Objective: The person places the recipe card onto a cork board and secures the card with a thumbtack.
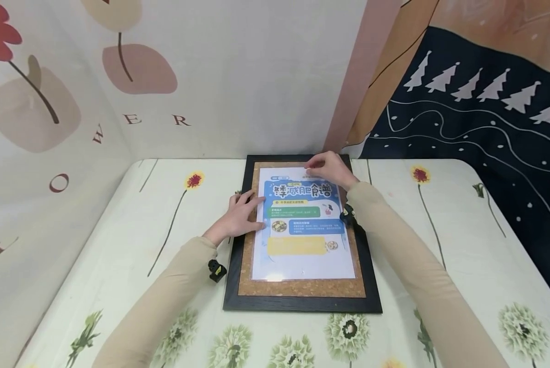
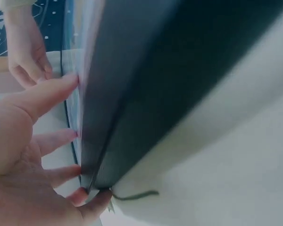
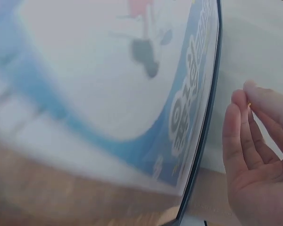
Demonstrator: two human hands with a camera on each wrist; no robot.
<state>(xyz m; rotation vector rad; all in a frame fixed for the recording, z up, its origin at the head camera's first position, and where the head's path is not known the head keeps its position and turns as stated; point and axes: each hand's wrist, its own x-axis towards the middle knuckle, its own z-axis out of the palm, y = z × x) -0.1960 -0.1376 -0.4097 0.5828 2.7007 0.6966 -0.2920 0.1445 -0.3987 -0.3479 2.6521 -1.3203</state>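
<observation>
A laminated poster [image 1: 302, 259] with blue, green and yellow blocks lies on a black-framed cork board [image 1: 302, 289]. At the left side my left hand [image 1: 238, 217] spreads its fingers, thumb and index tip on the poster's left edge. Its other fingers reach the black frame [image 2: 127, 94] in the left wrist view. My right hand [image 1: 328, 167] is over the poster's top edge, right of its middle. In the right wrist view, the thumb and fingertips [image 3: 232, 117] of that hand pinch a tiny gold-coloured pin [image 3: 249, 104], mostly hidden between them.
The board lies on a table with a flowered cloth [image 1: 183, 301], its top edge close to a pale printed curtain [image 1: 256, 92]. A dark curtain with white trees [image 1: 477, 117] hangs at the right. Each wrist wears a small black camera [image 1: 217, 270].
</observation>
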